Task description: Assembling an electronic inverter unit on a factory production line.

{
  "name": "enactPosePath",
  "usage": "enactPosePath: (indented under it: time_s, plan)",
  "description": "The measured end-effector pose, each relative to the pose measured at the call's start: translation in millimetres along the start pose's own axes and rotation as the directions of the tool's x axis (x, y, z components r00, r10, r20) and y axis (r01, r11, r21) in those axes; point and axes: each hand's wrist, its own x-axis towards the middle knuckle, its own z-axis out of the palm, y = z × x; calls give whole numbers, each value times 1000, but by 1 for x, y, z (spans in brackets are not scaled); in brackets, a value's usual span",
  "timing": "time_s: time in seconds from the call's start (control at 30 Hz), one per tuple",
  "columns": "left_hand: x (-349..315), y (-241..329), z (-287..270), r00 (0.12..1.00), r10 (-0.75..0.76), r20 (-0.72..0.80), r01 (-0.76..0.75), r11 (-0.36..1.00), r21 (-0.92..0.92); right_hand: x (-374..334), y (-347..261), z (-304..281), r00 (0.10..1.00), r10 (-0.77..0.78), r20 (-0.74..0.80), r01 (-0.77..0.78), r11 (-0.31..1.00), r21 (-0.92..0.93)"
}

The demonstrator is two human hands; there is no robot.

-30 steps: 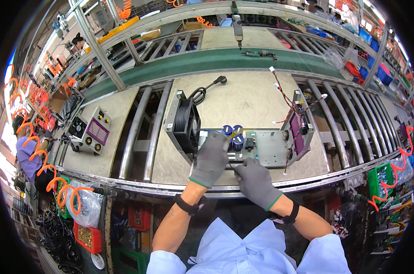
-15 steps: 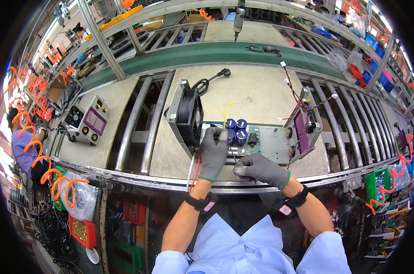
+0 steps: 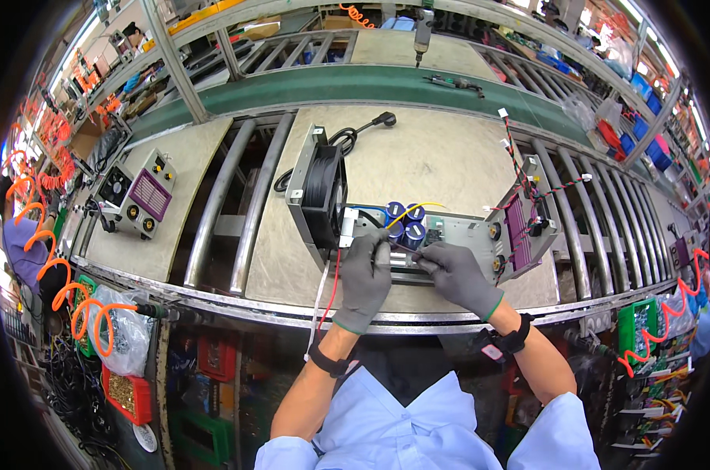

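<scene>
Chassis sits on board, fan at its left end. Left hand curled, palm down, on its near edge; right hand pinches a wire beside capacitors.

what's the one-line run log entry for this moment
left hand: on circuit board by fan | right hand: fingertips at board's front edge | blue capacitors: upright behind both hands
</scene>
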Motion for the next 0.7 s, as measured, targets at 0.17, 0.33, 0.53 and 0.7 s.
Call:
enactPosePath:
  time_s: [0.17,0.33,0.53,0.7]
  plan:
    - [-7,-8,-7,984,175,4,-173,964,202,8,11,11,991,-134,-15,134,990,38]
    - [-13,-18,-10,995,95,-11,-92,982,165,11,11,16,986,-165,-7,165,985,-42]
    - [-13,-20,-7,990,131,-53,-120,976,179,12,8,15,978,-204,-29,202,977,-62]
    - [-14,-21,-7,995,99,-16,-95,980,176,15,11,15,977,-209,-37,207,977,-56]
